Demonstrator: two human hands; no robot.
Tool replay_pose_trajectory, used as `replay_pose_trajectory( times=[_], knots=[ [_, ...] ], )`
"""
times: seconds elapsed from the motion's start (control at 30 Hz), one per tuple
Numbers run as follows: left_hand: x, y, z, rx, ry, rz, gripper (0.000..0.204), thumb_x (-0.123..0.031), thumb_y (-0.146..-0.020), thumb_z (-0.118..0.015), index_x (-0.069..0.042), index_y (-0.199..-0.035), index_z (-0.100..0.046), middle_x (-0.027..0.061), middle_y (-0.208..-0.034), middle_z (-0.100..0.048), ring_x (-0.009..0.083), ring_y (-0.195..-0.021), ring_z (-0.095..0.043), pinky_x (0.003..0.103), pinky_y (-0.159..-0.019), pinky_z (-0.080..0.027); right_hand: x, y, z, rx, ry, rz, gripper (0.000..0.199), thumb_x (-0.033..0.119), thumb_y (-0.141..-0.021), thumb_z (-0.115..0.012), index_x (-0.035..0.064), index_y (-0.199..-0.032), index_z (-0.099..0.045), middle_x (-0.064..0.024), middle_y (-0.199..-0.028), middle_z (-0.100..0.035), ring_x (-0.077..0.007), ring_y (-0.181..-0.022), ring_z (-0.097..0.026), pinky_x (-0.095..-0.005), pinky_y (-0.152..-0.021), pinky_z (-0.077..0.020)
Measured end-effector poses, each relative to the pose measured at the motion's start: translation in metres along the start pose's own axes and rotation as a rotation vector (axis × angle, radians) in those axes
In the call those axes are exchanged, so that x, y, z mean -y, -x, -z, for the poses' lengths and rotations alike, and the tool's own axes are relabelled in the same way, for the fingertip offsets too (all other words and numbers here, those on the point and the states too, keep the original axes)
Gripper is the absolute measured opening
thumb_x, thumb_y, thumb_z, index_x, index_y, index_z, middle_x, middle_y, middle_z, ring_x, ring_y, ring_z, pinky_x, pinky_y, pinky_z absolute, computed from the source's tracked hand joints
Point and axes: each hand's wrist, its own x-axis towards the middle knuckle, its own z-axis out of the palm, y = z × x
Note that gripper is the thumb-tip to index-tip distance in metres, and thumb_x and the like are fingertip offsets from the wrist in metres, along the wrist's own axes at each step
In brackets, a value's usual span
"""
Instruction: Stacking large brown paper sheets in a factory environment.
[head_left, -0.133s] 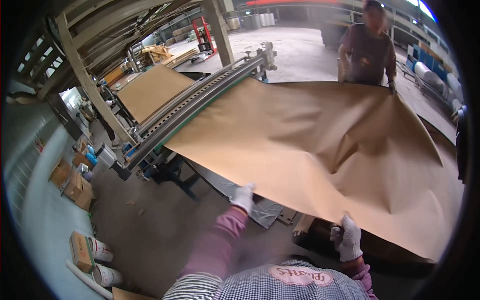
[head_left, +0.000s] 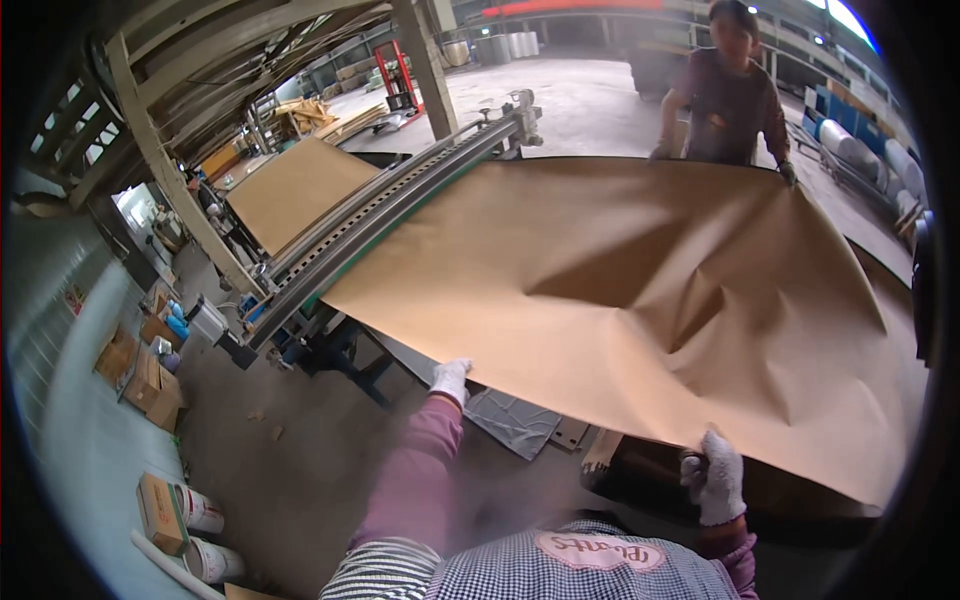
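A large sheet of brown paper spreads across the middle of the view, creased near its centre. My left hand, in a white glove, grips its near edge. My right hand, also gloved, grips the same edge further right. At the far edge another person holds the sheet with both hands. The sheet's left side lies against a long metal machine.
More brown sheet lies on the machine's far side. Cardboard boxes and white buckets stand on the concrete floor at left. A grey metal plate lies below the sheet. Wooden beams rise at left.
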Motion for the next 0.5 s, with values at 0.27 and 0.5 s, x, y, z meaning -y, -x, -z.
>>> replay_pose_trajectory(
  times=[0.27, 0.5],
  knots=[
    [-0.038, -0.023, -0.020, 0.110, -0.034, -0.088, 0.032, -0.009, -0.075, -0.062, 0.002, -0.105, -0.057, 0.0146, -0.098, -0.061, 0.0275, -0.086, -0.060, 0.040, -0.076, -0.050, 0.039, -0.002, 0.003, 0.182, 0.112, 0.013, 0.029, 0.029, -0.094, -0.045, 0.0026, -0.092, -0.055, -0.0047, -0.067, -0.055, -0.0119, -0.053, -0.051, -0.0249, -0.047, -0.0445],
    [-0.030, 0.001, -0.042, 0.132, -0.013, 0.045, 0.030, -0.006, -0.085, -0.055, 0.001, -0.114, -0.053, 0.0146, -0.109, -0.059, 0.0278, -0.092, -0.063, 0.043, -0.073, -0.056, 0.037, 0.009, 0.021, 0.097, 0.071, 0.108, 0.026, 0.028, -0.093, -0.045, 0.0048, -0.091, -0.056, -0.0042, -0.068, -0.057, -0.0116, -0.053, -0.054, -0.0243, -0.047, -0.0458]
  ],
)
